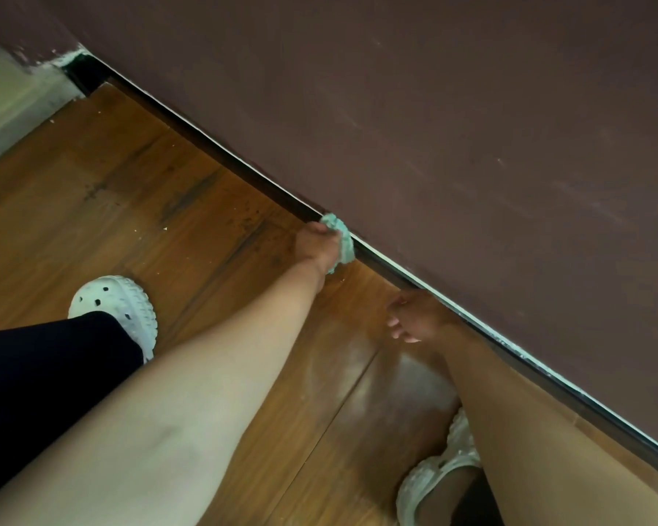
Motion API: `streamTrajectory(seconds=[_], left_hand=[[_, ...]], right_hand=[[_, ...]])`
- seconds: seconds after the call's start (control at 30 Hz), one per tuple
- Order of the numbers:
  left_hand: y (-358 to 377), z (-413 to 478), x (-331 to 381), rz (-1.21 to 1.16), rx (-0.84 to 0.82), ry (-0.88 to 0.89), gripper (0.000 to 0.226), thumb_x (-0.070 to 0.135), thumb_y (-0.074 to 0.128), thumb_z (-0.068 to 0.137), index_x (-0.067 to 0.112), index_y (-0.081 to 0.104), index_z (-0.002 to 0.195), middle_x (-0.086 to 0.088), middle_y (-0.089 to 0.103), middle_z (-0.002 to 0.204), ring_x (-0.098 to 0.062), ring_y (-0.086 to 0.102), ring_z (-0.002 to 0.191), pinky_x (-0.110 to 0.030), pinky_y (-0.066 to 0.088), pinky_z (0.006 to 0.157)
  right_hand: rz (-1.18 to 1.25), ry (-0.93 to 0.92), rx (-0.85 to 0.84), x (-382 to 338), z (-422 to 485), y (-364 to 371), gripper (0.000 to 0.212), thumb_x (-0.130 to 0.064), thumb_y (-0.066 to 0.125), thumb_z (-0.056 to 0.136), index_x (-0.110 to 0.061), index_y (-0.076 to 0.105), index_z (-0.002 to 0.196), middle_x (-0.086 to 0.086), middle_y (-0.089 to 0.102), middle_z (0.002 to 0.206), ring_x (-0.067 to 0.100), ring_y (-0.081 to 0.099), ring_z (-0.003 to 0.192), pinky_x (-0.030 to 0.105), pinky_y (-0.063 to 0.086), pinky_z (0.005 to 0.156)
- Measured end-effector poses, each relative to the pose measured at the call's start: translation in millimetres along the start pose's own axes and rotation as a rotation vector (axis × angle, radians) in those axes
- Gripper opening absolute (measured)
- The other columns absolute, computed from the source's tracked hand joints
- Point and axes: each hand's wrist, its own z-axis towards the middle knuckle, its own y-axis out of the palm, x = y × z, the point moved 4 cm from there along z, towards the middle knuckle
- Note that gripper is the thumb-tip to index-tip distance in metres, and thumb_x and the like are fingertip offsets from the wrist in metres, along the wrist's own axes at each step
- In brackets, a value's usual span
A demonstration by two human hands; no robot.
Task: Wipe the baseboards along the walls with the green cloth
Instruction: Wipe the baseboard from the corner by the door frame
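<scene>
Wall [434,108] fills the upper right of the frame, matte maroon with faint pale scuffs. Below it I see the floor [149,184], glossy wood-grain planks with dark streaks. Between them runs the baseboard [377,265], a thin dark strip with a pale top edge, its long axis slanting from the upper left down to the lower right.

My left hand [314,248], at centre frame, has its grip bunched round the green cloth [342,241], a soft crumpled wad pressed against the baseboard. The strip stretches on both up-left and down-right of that grip, so I judge any stroke must follow the slant.

My right hand [420,317], just to the lower right and close beside the baseboard, hangs with fingers loosely curled, holding nothing. The left is the one placed to wipe.

White perforated clogs [118,301] sit at the left and bottom centre.
</scene>
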Motion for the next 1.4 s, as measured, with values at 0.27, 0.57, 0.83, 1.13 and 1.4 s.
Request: streamTrajectory(seconds=[0.27, 0.57, 0.83, 1.13, 1.4], left_hand=[[-28, 12, 21, -0.185, 0.133, 0.006, 0.022, 0.017, 0.066, 0.097, 0.015, 0.068, 0.119, -0.008, 0.072, 0.120, -0.025, 0.069, 0.107, -0.038, 0.058, 0.095], [2, -13, 0, -0.027, -0.113, -0.003, 0.028, 0.018, 0.080, 0.085, 0.009, 0.072, 0.111, -0.009, 0.073, 0.113, -0.025, 0.072, 0.103, -0.037, 0.059, 0.095], [-29, 9, 20, -0.168, 0.087, -0.011, 0.025, 0.024, 0.065, 0.098, 0.017, 0.066, 0.122, -0.003, 0.070, 0.117, -0.020, 0.068, 0.102, -0.036, 0.058, 0.092], [46, -46, -24, 0.004, -0.218, -0.083, 0.030, 0.017, 0.063, 0.098, 0.000, 0.064, 0.124, -0.010, 0.069, 0.114, -0.029, 0.069, 0.109, -0.043, 0.057, 0.097], [16, -23, -16, -0.157, -0.036, -0.120, 0.007, 0.016, 0.063, 0.099, 0.021, 0.058, 0.098, -0.009, 0.068, 0.113, -0.025, 0.067, 0.101, -0.042, 0.056, 0.099]], right_hand=[[0.003, -0.070, -0.031, -23, 5, 14, 0.015, -0.012, 0.048, 0.096, -0.013, 0.062, 0.098, 0.005, 0.068, 0.086, 0.017, 0.067, 0.067, 0.030, 0.054, 0.067], [-0.018, -0.024, -0.031, -17, 0, 17, 0.012, -0.013, 0.049, 0.096, -0.015, 0.060, 0.093, 0.007, 0.067, 0.085, 0.017, 0.065, 0.063, 0.025, 0.048, 0.057], [0.043, -0.009, -0.006, -1, -10, 1, 0.015, -0.014, 0.048, 0.100, -0.011, 0.061, 0.106, 0.011, 0.068, 0.093, 0.024, 0.066, 0.079, 0.033, 0.052, 0.074], [0.044, 0.020, 0.014, 11, -8, 2, 0.014, -0.007, 0.048, 0.095, -0.012, 0.061, 0.093, 0.008, 0.067, 0.081, 0.021, 0.065, 0.065, 0.025, 0.048, 0.055], [0.122, 0.013, 0.005, -2, -5, -4, 0.014, -0.011, 0.051, 0.096, -0.020, 0.061, 0.093, 0.004, 0.068, 0.082, 0.018, 0.067, 0.067, 0.026, 0.053, 0.064]])
